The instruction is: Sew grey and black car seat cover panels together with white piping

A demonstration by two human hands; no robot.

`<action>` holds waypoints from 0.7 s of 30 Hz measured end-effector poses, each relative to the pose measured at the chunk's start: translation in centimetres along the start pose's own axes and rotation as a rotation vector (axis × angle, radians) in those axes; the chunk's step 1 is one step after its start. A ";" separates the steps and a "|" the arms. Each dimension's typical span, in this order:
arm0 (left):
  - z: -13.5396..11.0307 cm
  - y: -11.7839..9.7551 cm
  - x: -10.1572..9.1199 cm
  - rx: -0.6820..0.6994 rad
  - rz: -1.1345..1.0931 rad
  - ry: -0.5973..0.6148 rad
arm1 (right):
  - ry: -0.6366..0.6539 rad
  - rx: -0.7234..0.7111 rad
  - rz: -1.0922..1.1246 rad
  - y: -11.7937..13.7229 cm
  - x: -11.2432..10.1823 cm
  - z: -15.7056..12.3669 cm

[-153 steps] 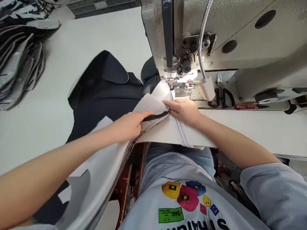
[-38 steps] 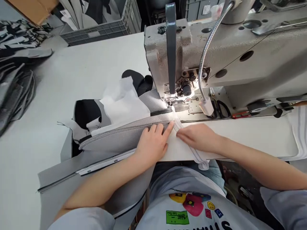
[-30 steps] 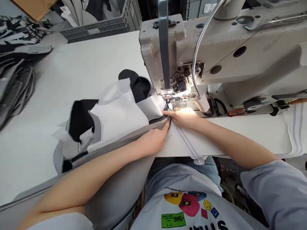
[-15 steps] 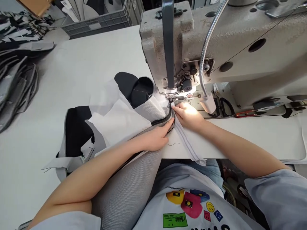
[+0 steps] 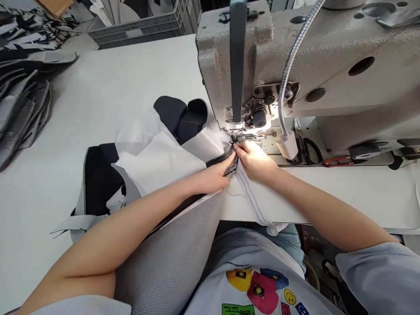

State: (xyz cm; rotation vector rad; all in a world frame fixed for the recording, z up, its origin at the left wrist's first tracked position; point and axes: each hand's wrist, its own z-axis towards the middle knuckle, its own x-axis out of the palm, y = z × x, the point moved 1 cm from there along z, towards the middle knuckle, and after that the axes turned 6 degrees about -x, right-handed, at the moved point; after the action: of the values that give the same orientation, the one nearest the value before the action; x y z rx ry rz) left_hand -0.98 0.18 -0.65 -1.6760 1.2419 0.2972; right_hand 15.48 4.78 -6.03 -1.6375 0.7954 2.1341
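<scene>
My left hand (image 5: 213, 178) pinches the black zipper (image 5: 226, 158) and its edge of grey mesh fabric (image 5: 167, 258), just in front of the sewing machine's presser foot (image 5: 236, 134). Close beside it, my right hand (image 5: 253, 160) presses on the white striped tape (image 5: 252, 203), and its fingertips reach the zipper end under the foot. The needle area is partly hidden by glare and fingers. The mesh piece hangs down over the table edge toward my lap. Behind the hands lie white lining (image 5: 157, 162) and black padded fabric (image 5: 100, 179).
The grey industrial sewing machine head (image 5: 249, 52) stands at right, with a flexible lamp (image 5: 288, 83). Black-handled scissors (image 5: 310, 152) and red thread snips (image 5: 337, 162) lie on its bed. Stacked cut pieces (image 5: 22, 105) lie at left; a grey crate (image 5: 141, 33) stands behind the white table (image 5: 98, 78).
My two hands have drawn slightly closer together near the presser foot. The left hand has moved up onto the zipper, and the camera view has shifted a little.
</scene>
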 end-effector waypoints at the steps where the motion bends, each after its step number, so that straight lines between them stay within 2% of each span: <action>1: 0.3 -0.1 -0.2 -0.046 -0.015 0.017 | -0.006 0.004 0.008 0.0 0.0 0.1; 3: 0.8 -0.2 -0.4 -0.129 -0.053 0.063 | -0.026 0.008 0.032 -0.2 0.0 0.3; 6: 1.3 -0.2 -0.6 -0.131 -0.024 0.043 | -0.051 0.053 0.060 -0.7 0.1 0.4; 11: 0.2 -1.1 -0.6 -0.138 0.227 0.021 | -0.028 0.249 -0.034 -1.4 0.0 0.3; 15: -0.8 -1.7 -0.5 -0.165 0.357 0.095 | -0.039 0.236 -0.025 -0.9 0.2 0.1; 18: -0.5 -1.3 -0.4 -0.144 0.286 0.103 | -0.090 0.214 0.014 -0.5 0.5 0.1; 21: 0.0 -0.6 -0.3 -0.092 0.205 0.051 | -0.102 0.167 0.034 -0.4 0.6 0.1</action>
State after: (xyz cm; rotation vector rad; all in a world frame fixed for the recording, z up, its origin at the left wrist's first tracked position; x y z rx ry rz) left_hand -0.59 0.35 -0.14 -1.6438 1.4615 0.4435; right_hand 15.52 5.13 -6.65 -1.4291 0.9471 2.0934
